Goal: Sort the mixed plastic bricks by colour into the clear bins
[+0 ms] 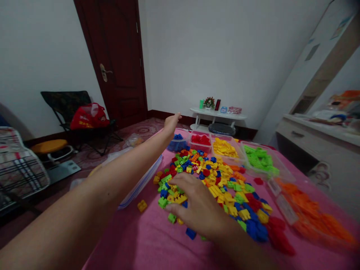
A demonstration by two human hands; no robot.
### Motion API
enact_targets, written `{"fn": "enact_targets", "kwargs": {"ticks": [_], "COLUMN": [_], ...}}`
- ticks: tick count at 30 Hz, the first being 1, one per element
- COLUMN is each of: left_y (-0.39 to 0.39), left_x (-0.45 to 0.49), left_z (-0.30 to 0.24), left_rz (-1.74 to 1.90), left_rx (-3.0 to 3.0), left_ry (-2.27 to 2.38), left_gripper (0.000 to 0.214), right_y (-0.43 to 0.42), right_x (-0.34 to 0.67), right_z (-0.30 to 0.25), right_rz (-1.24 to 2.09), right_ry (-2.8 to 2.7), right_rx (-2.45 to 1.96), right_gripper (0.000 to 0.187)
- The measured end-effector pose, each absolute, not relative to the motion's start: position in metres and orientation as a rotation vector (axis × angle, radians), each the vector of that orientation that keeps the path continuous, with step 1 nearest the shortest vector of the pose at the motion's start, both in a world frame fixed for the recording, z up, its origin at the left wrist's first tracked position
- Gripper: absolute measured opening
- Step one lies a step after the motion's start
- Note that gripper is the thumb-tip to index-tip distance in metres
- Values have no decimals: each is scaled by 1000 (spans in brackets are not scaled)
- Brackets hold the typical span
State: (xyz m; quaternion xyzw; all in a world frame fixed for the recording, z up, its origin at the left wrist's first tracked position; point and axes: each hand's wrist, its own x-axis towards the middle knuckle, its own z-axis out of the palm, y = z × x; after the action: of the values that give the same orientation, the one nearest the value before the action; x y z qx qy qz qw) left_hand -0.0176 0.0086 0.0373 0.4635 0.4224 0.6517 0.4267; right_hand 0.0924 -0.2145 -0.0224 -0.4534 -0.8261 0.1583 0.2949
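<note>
Loose building bricks (216,187) in yellow, blue, green, red and orange lie in a wide pile on the pink cloth (157,243). My left hand (171,123) reaches out over the clear container with blue bricks (176,143) at the far side. One digit of it sticks out to the right; the other fingers are hidden behind the hand. Low over the near left of the pile is my right hand (197,204), its thumb and fingers apart, with nothing visible between them. Green and yellow bricks lie just beyond its fingertips.
Along the far and right sides stand clear containers with red bricks (200,140), yellow bricks (225,147), green bricks (260,159) and orange bricks (312,210). A zip bag (140,183) lies at the left edge. A single yellow brick (142,205) sits nearby.
</note>
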Motion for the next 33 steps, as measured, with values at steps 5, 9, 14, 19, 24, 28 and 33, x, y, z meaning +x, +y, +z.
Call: {"fn": "enact_targets", "kwargs": {"ticks": [5,9,14,19,24,28,33], "left_y": [-31,-62,-95,-110,-111,-111,-109], "left_x": [-7,-1,5,0,-27,-43,-45], "left_z": [55,68,75,79,91,98,96], "left_rz": [1557,1512,1482,1448,1569,1605,1593], "left_rx": [1173,1114,1057,1005,869,736,671], "left_ry": [928,781,592,457,455,442,439], "left_gripper": [21,24,23,26,29,31,28], "right_y": [-225,-213,-199,-197,-191,-175,-153], "right_x": [34,9,24,84,87,36,-9], "right_z": [-44,-58,-57,-27,-12,-26,-49], "right_rz": [348,221,63,-213,-276,-55,50], "right_ry": [-2359,-2410,-2526,-2495,-2388,-2463,-2448], "right_rx": [-1193,-1179,-1152,-1628,-1733,-1527,-1621], "right_gripper": [60,37,35,18,32,32,36]}}
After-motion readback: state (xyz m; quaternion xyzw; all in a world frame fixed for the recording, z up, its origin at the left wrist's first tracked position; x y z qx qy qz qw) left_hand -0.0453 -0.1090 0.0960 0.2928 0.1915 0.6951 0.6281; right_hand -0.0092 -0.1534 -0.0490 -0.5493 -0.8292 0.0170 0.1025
